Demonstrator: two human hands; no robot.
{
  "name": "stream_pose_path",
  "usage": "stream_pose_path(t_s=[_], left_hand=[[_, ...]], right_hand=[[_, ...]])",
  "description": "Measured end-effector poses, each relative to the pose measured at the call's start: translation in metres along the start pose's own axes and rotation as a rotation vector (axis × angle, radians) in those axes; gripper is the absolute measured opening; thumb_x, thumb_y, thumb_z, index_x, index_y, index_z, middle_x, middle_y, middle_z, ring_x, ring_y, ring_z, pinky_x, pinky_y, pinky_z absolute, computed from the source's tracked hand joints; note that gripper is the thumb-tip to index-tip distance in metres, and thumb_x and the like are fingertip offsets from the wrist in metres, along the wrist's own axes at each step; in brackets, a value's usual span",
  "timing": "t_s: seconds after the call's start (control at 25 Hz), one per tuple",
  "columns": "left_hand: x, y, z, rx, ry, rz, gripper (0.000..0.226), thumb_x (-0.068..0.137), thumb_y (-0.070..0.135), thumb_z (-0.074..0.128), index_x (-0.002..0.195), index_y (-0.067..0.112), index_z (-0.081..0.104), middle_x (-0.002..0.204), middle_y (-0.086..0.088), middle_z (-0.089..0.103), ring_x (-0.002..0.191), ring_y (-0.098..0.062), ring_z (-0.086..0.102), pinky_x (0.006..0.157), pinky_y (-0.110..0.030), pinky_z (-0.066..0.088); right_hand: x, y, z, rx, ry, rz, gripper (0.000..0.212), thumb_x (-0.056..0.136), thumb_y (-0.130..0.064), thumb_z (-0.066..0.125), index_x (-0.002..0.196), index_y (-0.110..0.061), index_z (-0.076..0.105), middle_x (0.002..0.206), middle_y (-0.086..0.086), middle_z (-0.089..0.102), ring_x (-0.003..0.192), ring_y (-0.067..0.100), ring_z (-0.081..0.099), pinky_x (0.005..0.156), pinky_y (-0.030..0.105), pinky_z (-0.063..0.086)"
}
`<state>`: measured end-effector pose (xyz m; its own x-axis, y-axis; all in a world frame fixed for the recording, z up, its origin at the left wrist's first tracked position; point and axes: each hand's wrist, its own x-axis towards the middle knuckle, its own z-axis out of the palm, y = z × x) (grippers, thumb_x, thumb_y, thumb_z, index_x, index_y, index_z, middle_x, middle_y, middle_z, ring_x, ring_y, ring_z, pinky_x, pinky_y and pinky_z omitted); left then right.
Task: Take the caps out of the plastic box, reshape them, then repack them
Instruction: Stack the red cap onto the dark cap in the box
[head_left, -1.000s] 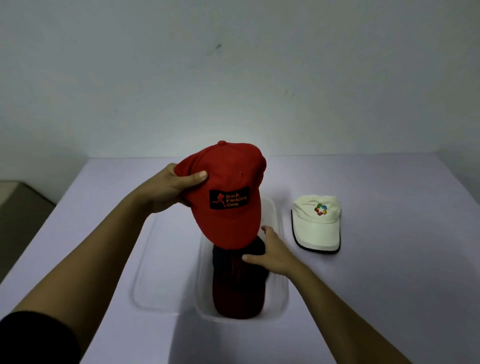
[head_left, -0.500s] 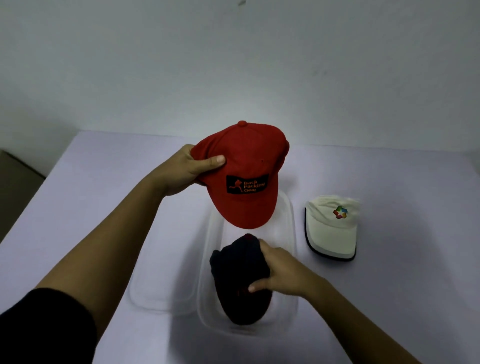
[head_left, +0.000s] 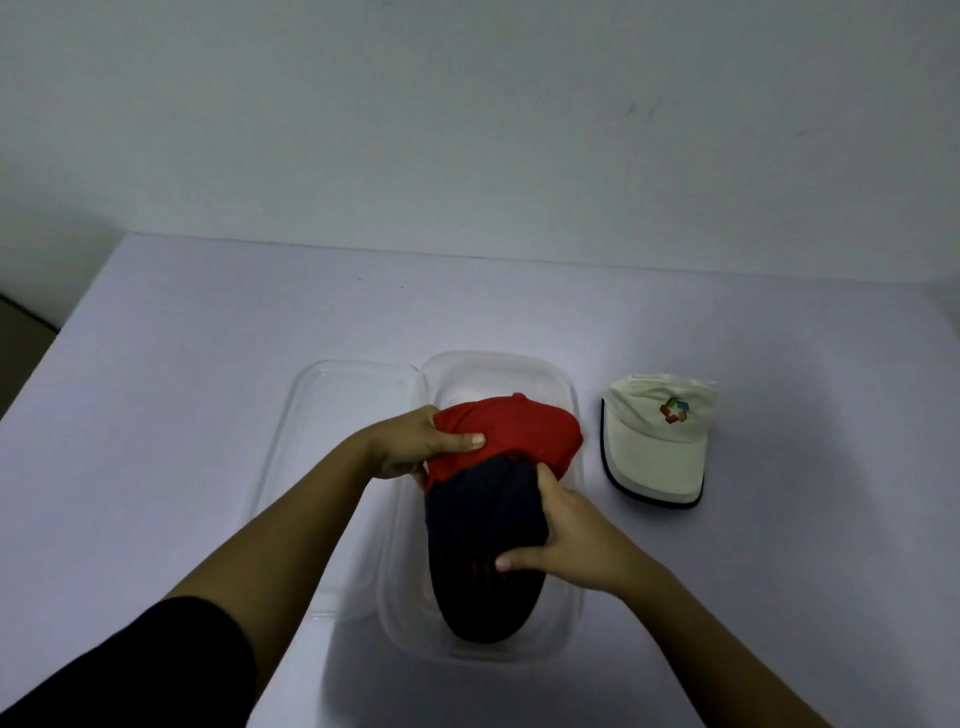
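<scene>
Head view, lower centre: the dark cap (head_left: 485, 551) lies in the plastic box (head_left: 563, 597), long axis toward the frame's bottom; the right hand (head_left: 566, 540) grips its crown; the left hand (head_left: 415, 449) pinches the red cap (head_left: 524, 434), just above, overlapping the dark crown.

Red cap (head_left: 519, 434) overlaps dark cap (head_left: 485, 561) inside clear plastic box (head_left: 569, 613); white cap (head_left: 660, 441) lies beside it

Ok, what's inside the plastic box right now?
A dark cap lies in the plastic box, the right hand gripping it. The left hand presses a red cap over its far end. Anything beneath them is covered.
</scene>
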<state>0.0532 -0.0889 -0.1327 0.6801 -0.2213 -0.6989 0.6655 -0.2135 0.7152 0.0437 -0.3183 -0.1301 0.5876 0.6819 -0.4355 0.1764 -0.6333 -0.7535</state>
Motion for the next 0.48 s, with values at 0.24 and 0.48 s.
stream_pose_path(t_s=[0.24,0.48], left_hand=[[0.018,0.005,0.007,0.214,0.115,-0.174,0.042,0.085,0.041,0.063,0.107,0.006,0.06,0.096,-0.015,0.064,0.091,-0.033,0.063,0.073,-0.05,0.055],[0.011,0.017,0.009,0.698,0.497,-0.009,0.068,0.089,0.03,0.059,0.144,0.01,0.026,0.139,-0.018,0.043,0.125,-0.033,0.046,0.099,-0.037,0.04]], right_hand=[[0.025,-0.001,-0.006,-0.073,-0.084,0.076,0.106,0.063,-0.046,0.08,0.143,-0.017,0.016,0.138,0.002,0.047,0.122,0.018,0.049,0.098,0.034,0.047],[0.02,0.002,-0.031,-0.038,0.221,0.061,0.054,0.085,-0.041,0.062,0.129,-0.016,0.043,0.124,0.005,0.05,0.101,0.014,0.051,0.087,0.027,0.044]])
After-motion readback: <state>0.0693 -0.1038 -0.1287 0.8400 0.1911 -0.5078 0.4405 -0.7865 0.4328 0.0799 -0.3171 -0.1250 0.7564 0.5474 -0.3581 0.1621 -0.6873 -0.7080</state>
